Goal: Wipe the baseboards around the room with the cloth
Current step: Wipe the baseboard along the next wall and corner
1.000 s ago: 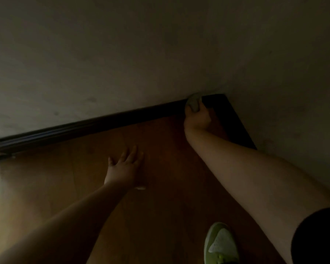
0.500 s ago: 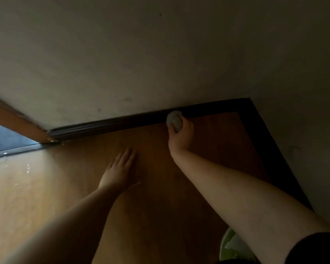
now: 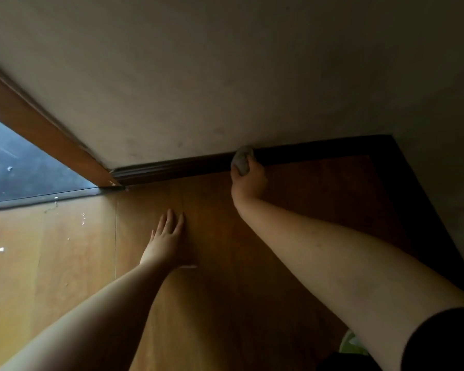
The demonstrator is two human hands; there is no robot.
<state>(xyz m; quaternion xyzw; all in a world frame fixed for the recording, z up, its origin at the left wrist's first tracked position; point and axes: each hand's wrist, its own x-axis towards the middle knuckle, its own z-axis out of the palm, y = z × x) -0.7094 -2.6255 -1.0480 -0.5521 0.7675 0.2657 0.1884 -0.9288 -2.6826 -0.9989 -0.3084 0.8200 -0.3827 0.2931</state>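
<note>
Right hand (image 3: 248, 180) curled around a balled grey cloth (image 3: 242, 161), fingers wrapped behind it, cloth bulging out past the knuckles and pressed against the dark baseboard (image 3: 172, 168) where wall (image 3: 225, 76) meets floor (image 3: 212, 290). Left hand (image 3: 166, 242) flat on the floor, fingers straight and together, well apart from the cloth.
</note>
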